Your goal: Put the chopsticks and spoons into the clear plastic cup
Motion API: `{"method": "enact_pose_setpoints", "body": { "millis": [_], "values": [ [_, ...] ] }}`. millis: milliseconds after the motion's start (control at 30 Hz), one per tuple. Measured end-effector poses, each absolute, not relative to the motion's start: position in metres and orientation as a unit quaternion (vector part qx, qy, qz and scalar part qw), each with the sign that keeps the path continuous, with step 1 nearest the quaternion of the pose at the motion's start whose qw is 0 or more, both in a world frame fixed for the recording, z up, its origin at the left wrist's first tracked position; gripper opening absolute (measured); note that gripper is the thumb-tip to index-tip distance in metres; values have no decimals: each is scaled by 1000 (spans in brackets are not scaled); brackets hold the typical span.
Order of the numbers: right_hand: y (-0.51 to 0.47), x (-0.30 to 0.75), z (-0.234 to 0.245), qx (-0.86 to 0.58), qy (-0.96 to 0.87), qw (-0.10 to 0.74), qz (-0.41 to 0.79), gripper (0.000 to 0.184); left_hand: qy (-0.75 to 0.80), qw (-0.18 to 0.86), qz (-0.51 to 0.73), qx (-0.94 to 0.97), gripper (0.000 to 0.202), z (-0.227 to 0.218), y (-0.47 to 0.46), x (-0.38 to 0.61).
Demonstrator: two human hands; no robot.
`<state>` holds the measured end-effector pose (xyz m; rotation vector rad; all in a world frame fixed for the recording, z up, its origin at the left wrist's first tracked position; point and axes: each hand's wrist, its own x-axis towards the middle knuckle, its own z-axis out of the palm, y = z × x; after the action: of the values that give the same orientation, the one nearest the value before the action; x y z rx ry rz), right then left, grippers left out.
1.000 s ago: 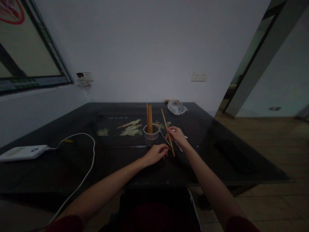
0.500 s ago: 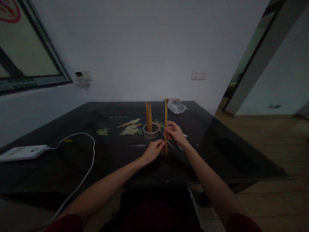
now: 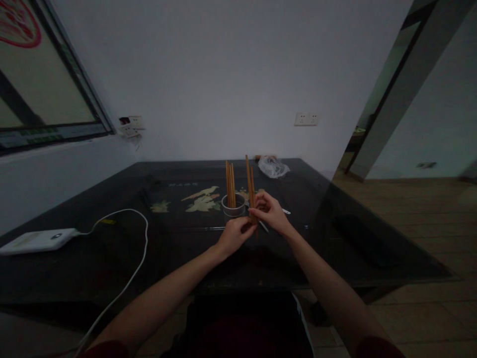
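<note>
My right hand (image 3: pixel 270 212) grips a pair of wooden chopsticks (image 3: pixel 249 184), held nearly upright just right of a small clear cup (image 3: pixel 234 208). My left hand (image 3: pixel 235 235) is closed around the lower ends of the same chopsticks, right in front of the cup. Several more chopsticks (image 3: pixel 230 184) stand upright inside the cup. Both hands meet over the dark glass-topped table (image 3: pixel 167 248). A thin metal utensil (image 3: pixel 264 226) lies on the table under my right hand, partly hidden.
A white device (image 3: pixel 37 240) with a white cable (image 3: pixel 137 248) lies at the table's left. A crumpled clear plastic bag (image 3: pixel 273 166) sits at the far edge. A wall is behind, a doorway and wooden floor to the right.
The chopsticks went from slanted in my right hand alone to upright. My left hand rose from the table and closed on their lower ends, moving them nearer the cup.
</note>
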<state>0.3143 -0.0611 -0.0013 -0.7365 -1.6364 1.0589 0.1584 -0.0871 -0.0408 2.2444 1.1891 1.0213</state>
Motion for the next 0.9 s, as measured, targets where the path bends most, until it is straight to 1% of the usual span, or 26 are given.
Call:
{"method": "enact_pose_setpoints", "body": {
  "millis": [100,300,633,900],
  "values": [
    [-59,316,-3,-304,-675,507,442,38,424,191,350,813,20,-42,-86,157],
    [-59,321,1,-323,-685,488,434,29,412,196,327,827,18,-48,-82,156],
    [-58,324,-1,-340,-675,514,406,28,411,196,278,846,17,-50,-80,155],
    [-59,329,9,-339,-681,480,436,34,426,185,233,854,19,-56,-79,155]
  ]
}}
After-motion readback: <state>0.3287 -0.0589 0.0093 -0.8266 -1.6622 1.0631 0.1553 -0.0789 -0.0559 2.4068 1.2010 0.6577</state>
